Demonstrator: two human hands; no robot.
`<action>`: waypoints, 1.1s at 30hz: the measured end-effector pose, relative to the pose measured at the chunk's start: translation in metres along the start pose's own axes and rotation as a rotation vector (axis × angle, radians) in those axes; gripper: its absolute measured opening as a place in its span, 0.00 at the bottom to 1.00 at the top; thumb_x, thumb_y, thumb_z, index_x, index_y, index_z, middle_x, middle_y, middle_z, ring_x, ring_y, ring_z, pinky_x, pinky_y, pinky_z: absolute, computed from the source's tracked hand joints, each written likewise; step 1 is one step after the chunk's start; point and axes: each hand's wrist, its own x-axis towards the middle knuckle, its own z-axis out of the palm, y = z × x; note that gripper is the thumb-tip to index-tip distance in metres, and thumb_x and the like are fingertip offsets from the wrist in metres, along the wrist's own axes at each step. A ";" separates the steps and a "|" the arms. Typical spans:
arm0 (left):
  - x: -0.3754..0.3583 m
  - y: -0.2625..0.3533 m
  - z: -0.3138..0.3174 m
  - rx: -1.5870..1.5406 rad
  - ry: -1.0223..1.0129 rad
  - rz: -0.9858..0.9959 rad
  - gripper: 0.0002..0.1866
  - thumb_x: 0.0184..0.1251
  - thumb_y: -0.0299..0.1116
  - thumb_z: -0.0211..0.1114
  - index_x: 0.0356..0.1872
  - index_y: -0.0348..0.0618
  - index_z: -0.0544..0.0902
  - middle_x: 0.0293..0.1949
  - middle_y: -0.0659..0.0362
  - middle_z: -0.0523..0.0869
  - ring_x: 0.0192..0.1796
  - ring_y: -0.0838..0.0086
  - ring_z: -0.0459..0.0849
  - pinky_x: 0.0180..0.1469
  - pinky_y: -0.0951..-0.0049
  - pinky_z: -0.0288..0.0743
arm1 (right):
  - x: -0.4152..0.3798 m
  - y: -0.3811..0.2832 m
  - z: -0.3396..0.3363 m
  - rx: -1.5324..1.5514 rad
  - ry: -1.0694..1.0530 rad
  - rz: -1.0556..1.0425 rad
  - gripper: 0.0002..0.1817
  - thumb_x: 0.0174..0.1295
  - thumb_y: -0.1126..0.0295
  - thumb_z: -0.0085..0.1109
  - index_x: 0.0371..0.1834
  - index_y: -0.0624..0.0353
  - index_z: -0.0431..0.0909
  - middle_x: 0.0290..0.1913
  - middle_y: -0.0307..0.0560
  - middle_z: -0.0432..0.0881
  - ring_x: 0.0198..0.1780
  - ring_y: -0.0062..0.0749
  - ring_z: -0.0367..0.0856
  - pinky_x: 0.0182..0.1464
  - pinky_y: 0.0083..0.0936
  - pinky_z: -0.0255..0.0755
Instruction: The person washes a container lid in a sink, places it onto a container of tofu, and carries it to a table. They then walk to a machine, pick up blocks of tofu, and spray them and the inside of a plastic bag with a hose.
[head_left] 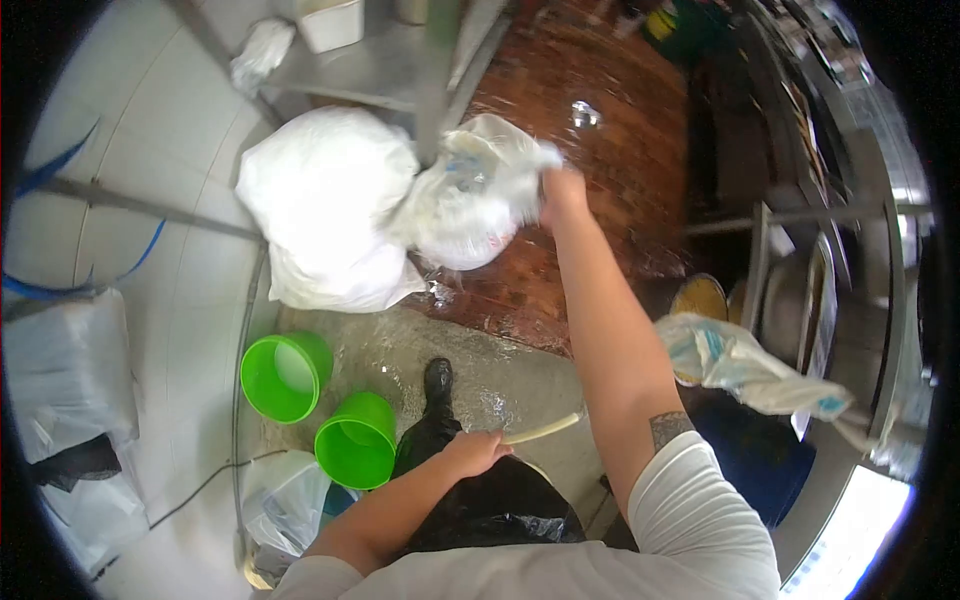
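Note:
My right hand (563, 195) reaches far forward, its fingers closed on the edge of a translucent white plastic bag (470, 190), which is partly blurred by motion. A large, bulging white sack (325, 205) rests just left of that bag. Near my body, my left hand (478, 453) is wrapped round a pale yellowish hose (543, 430), whose free end points to the right over the wet floor. Two bright green buckets, one (285, 375) behind the other (357, 440), stand to the left of my left hand. Whitish liquid or foam shows in the farther one.
A wet brown wood-like surface (600, 110) spreads ahead, meeting grey concrete (480, 380) near my black boot (438, 380). Metal shelving (370, 75) stands at upper left. Along the right are a metal rack (760, 270) and a hanging whitish cloth or bag (750, 370).

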 end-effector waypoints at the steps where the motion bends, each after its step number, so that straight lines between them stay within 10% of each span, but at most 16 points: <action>1: 0.000 0.005 0.000 -0.001 -0.025 -0.018 0.27 0.84 0.58 0.56 0.57 0.39 0.81 0.44 0.41 0.92 0.50 0.42 0.91 0.52 0.40 0.82 | 0.005 -0.039 -0.006 -0.022 -0.092 -0.057 0.07 0.65 0.80 0.57 0.43 0.60 0.82 0.38 0.50 0.85 0.36 0.44 0.87 0.38 0.43 0.81; 5: 0.012 0.028 0.006 -0.010 -0.053 -0.066 0.27 0.84 0.57 0.56 0.57 0.38 0.82 0.46 0.39 0.91 0.53 0.41 0.90 0.56 0.44 0.81 | -0.112 -0.129 -0.034 -0.233 -0.432 -0.265 0.19 0.70 0.69 0.68 0.62 0.60 0.82 0.48 0.42 0.87 0.47 0.29 0.84 0.49 0.31 0.80; 8: 0.017 0.044 0.018 0.062 0.037 -0.070 0.29 0.84 0.58 0.56 0.57 0.36 0.81 0.45 0.38 0.91 0.51 0.39 0.90 0.54 0.44 0.81 | -0.221 -0.135 -0.114 -0.891 -0.492 -0.638 0.24 0.72 0.62 0.69 0.65 0.66 0.82 0.57 0.56 0.90 0.56 0.41 0.88 0.61 0.37 0.81; 11: 0.022 0.063 0.030 0.200 0.030 -0.041 0.31 0.84 0.61 0.53 0.54 0.36 0.81 0.48 0.36 0.90 0.53 0.37 0.88 0.55 0.41 0.80 | -0.325 -0.100 -0.238 -0.797 -0.227 -0.780 0.23 0.73 0.58 0.66 0.62 0.64 0.85 0.53 0.62 0.90 0.54 0.54 0.91 0.57 0.40 0.82; 16: 0.002 0.120 0.073 0.464 -0.010 0.134 0.30 0.84 0.60 0.55 0.56 0.36 0.80 0.50 0.34 0.89 0.54 0.34 0.87 0.57 0.40 0.79 | -0.517 0.071 -0.545 -0.927 0.423 -0.309 0.23 0.73 0.55 0.64 0.60 0.62 0.83 0.55 0.63 0.89 0.59 0.61 0.86 0.61 0.48 0.80; 22: -0.038 0.223 0.183 0.812 -0.077 0.137 0.27 0.84 0.56 0.56 0.58 0.38 0.79 0.51 0.34 0.89 0.56 0.35 0.87 0.59 0.40 0.79 | -0.951 0.390 -0.794 -0.963 0.779 0.679 0.31 0.72 0.54 0.67 0.73 0.59 0.77 0.68 0.59 0.84 0.69 0.56 0.82 0.70 0.49 0.77; 25: -0.042 0.254 0.243 0.906 -0.010 0.282 0.27 0.84 0.55 0.55 0.56 0.37 0.79 0.50 0.33 0.89 0.55 0.35 0.87 0.58 0.39 0.79 | -1.177 0.532 -0.774 -0.438 1.243 0.921 0.32 0.68 0.51 0.68 0.67 0.66 0.81 0.62 0.65 0.87 0.67 0.61 0.83 0.68 0.47 0.77; 26: -0.044 0.272 0.264 0.920 0.006 0.339 0.26 0.85 0.55 0.54 0.55 0.37 0.78 0.48 0.32 0.89 0.54 0.34 0.87 0.57 0.39 0.79 | -1.248 0.652 -0.771 -0.547 1.435 0.839 0.25 0.68 0.55 0.68 0.57 0.67 0.83 0.46 0.64 0.90 0.49 0.61 0.89 0.51 0.51 0.82; 27: -0.042 0.287 0.289 0.901 0.006 0.350 0.26 0.85 0.55 0.54 0.54 0.37 0.78 0.47 0.32 0.89 0.54 0.34 0.87 0.57 0.38 0.79 | -1.302 0.755 -0.755 0.065 1.802 0.670 0.17 0.69 0.59 0.65 0.47 0.65 0.82 0.33 0.54 0.84 0.30 0.49 0.85 0.30 0.48 0.77; 33: -0.025 0.383 0.443 0.644 -0.059 0.662 0.22 0.85 0.49 0.54 0.50 0.36 0.78 0.43 0.33 0.87 0.50 0.34 0.86 0.53 0.40 0.77 | -1.338 0.772 -0.560 1.326 2.143 0.531 0.14 0.76 0.63 0.57 0.32 0.56 0.71 0.22 0.41 0.67 0.18 0.33 0.64 0.20 0.37 0.57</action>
